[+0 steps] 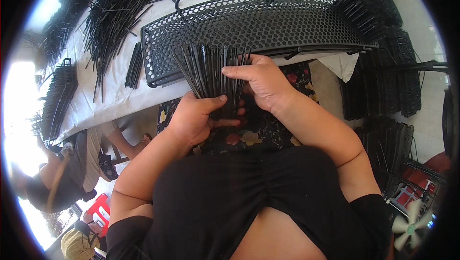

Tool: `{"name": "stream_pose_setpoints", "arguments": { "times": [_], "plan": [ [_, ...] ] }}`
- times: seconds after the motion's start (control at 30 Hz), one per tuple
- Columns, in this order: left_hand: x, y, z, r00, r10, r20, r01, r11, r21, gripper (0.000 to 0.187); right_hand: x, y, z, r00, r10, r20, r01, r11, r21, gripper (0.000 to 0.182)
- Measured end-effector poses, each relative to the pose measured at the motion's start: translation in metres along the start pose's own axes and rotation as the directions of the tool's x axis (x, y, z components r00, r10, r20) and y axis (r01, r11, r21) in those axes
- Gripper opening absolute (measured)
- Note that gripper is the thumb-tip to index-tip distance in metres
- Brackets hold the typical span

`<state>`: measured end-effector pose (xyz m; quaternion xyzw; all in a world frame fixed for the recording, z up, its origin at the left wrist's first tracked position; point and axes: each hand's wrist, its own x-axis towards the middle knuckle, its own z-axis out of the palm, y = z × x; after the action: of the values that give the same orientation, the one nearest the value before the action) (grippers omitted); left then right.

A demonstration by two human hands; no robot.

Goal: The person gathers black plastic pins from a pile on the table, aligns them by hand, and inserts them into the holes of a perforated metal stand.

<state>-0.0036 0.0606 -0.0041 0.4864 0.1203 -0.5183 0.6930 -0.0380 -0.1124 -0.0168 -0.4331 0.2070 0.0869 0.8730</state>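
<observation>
A fanned bundle of thin black sticks point(208, 70) stands between my hands, just in front of a black perforated metal rack point(258, 23). My left hand point(194, 116) grips the lower part of the bundle, thumb across the front. My right hand point(261, 78) is closed on the right side of the same bundle, its thumb lying over the upper part of the sticks. Some fingers of both hands are hidden behind the sticks. The sticks' exact kind cannot be made out.
Loose black sticks point(112, 25) lie heaped on the white-covered table point(122, 104), with a small bundle point(134, 66) beside the rack. Black racks point(383, 73) are stacked at right, near a fan point(410, 229). Another person point(52, 178) sits at left.
</observation>
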Motion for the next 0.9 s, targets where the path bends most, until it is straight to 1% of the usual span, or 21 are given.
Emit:
{"name": "stream_pose_setpoints", "arguments": {
  "times": [0.03,0.1,0.13,0.17,0.2,0.23,0.27,0.33,0.37,0.43,0.57,0.63,0.7,0.73,0.77,0.8,0.87,0.9],
  "plan": [
    [-0.001,-0.001,0.002,0.999,0.031,-0.031,-0.030,0.999,0.044,0.025,-0.001,-0.002,-0.001,1.000,-0.003,0.001,0.003,1.000,0.001,0.018],
    [-0.002,-0.002,0.007,0.998,0.043,-0.040,-0.039,0.996,0.085,0.024,-0.002,-0.008,-0.004,0.991,-0.135,-0.013,0.134,0.988,-0.073,0.020],
    [-0.002,-0.002,0.009,0.997,0.053,-0.048,-0.047,0.991,0.125,0.023,-0.006,-0.012,-0.002,0.984,-0.178,-0.010,0.176,0.979,-0.098,0.025],
    [-0.001,-0.003,0.009,0.998,0.054,-0.044,-0.047,0.990,0.130,0.023,-0.004,-0.010,-0.005,0.983,-0.184,-0.012,0.182,0.979,-0.096,0.025],
    [-0.001,-0.004,0.009,0.998,0.051,-0.030,-0.045,0.984,0.173,0.025,-0.001,-0.006,-0.009,0.896,-0.443,0.020,0.424,0.842,-0.332,0.029],
    [0.000,-0.006,0.009,0.999,0.047,-0.016,-0.042,0.976,0.215,0.026,0.001,-0.003,-0.011,0.749,-0.653,0.114,0.601,0.596,-0.533,0.032],
    [0.000,-0.007,0.010,0.999,0.046,-0.014,-0.042,0.975,0.219,0.026,-0.001,-0.003,-0.014,0.746,-0.656,0.110,0.602,0.595,-0.533,0.032],
    [0.002,-0.010,0.011,0.999,0.034,-0.030,-0.027,0.980,0.198,0.025,-0.007,-0.008,-0.017,0.878,-0.474,0.067,0.431,0.722,-0.541,0.033],
    [0.002,-0.011,0.011,0.999,0.033,-0.030,-0.027,0.979,0.201,0.025,-0.009,-0.010,-0.019,0.877,-0.476,0.065,0.432,0.723,-0.539,0.033],
    [0.000,-0.012,0.011,0.999,0.032,-0.029,-0.027,0.989,0.149,0.024,-0.011,-0.012,-0.022,0.920,-0.387,0.064,0.371,0.803,-0.466,0.035],
    [-0.001,-0.014,0.016,0.996,0.046,-0.078,-0.035,0.989,0.141,0.023,-0.010,-0.006,-0.025,0.904,-0.420,0.075,0.409,0.803,-0.434,0.030],
    [-0.001,-0.011,0.019,0.994,0.026,-0.105,-0.007,0.984,0.177,0.023,-0.013,-0.009,-0.025,0.943,-0.321,0.092,0.332,0.877,-0.348,0.027],
    [0.000,-0.011,0.022,0.992,0.037,-0.122,-0.014,0.983,0.186,0.023,-0.014,-0.013,-0.027,0.951,-0.288,0.116,0.310,0.855,-0.415,0.028],
    [-0.001,-0.011,0.024,0.991,0.055,-0.122,-0.028,0.977,0.212,0.024,-0.011,-0.011,-0.030,0.944,-0.298,0.140,0.329,0.848,-0.415,0.029],
    [0.000,-0.011,0.025,0.990,0.055,-0.130,-0.026,0.975,0.221,0.024,-0.009,-0.009,-0.031,0.940,-0.320,0.121,0.340,0.835,-0.433,0.028],
    [0.001,-0.012,0.026,0.988,0.057,-0.141,-0.023,0.973,0.228,0.025,-0.008,-0.005,-0.032,0.912,-0.396,0.109,0.399,0.792,-0.462,0.028],
    [0.004,-0.011,0.028,0.992,0.069,-0.109,-0.041,0.969,0.242,0.024,-0.011,-0.008,-0.034,0.932,-0.341,0.122,0.359,0.824,-0.438,0.028],
    [0.005,-0.009,0.027,0.992,0.064,-0.107,-0.035,0.966,0.257,0.024,-0.011,-0.009,-0.036,0.929,-0.346,0.133,0.367,0.814,-0.449,0.025]
  ]
}}
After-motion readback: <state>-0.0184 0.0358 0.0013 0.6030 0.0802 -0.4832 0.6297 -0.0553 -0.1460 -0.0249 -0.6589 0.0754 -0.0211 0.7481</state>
